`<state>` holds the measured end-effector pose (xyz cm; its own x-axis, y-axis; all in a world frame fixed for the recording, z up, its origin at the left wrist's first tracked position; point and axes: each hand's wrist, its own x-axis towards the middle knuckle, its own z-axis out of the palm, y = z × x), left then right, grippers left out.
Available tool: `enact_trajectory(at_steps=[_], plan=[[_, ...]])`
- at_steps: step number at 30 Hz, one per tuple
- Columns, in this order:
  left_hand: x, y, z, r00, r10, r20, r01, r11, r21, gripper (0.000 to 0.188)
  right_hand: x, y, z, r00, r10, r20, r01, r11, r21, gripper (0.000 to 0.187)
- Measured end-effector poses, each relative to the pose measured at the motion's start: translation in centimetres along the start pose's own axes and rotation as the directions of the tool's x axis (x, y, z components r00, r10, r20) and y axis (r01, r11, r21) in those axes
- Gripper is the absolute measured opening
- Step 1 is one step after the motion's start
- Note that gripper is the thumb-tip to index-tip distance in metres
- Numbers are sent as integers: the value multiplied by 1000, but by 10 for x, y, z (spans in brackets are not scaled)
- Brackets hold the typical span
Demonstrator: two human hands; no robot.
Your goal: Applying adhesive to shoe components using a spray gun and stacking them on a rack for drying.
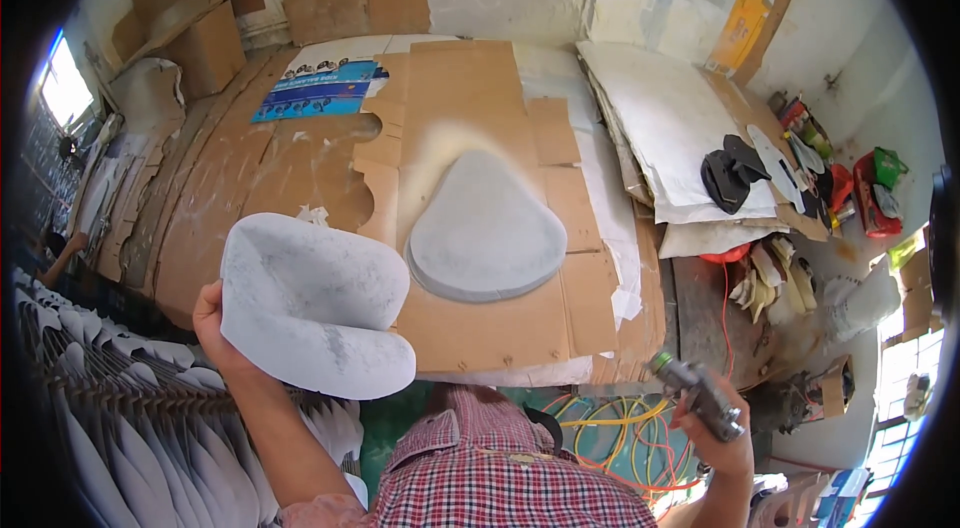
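Note:
My left hand (pixel 214 326) grips a pale grey curved sheet (pixel 310 278) by its left edge. The sheet is folded over into two lobes with darker mottled patches, held above the table's front left. In my right hand (pixel 722 440) is a dark metal spray gun (pixel 705 398) with a green ring at one end, off the front right edge. Between the two hands lies a rounded triangular pad (pixel 487 228), light grey on top, its narrow end pointing away. A pale sprayed haze marks the cardboard (pixel 460 343) around its far end.
Cardboard covers the table; a blue printed sheet (pixel 325 88) lies far left. Stacked white boards (pixel 665 118) at right carry black cut pieces (pixel 733 173). Many grey curved sheets (pixel 140 458) stand in rows at lower left. Coloured hoses (pixel 625 438) trail on the green floor.

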<state>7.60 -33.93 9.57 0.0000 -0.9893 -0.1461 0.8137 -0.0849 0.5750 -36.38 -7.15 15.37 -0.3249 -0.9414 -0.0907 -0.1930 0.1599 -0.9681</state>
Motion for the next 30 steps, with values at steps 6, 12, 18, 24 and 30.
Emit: enact_trajectory(at_steps=[6,12,18,24,30], plan=[[1,-5,6,999,-19,40,19,1000,0,30,-13,13,-25,997,47,61,-47,999,8,55],[2,-23,23,998,-24,61,26,999,-30,29,14,20,-22,999,34,-29,-31,995,90,56],[23,-33,22,1000,-20,-19,20,1000,14,28,84,85,-20,994,-35,-107,12,979,-204,56],[34,-43,73,997,-50,54,53,998,-43,29,185,226,8,981,-189,-41,125,783,-609,72],[21,-33,117,991,23,134,-20,999,-25,29,236,200,123,874,310,373,-427,856,290,63]])
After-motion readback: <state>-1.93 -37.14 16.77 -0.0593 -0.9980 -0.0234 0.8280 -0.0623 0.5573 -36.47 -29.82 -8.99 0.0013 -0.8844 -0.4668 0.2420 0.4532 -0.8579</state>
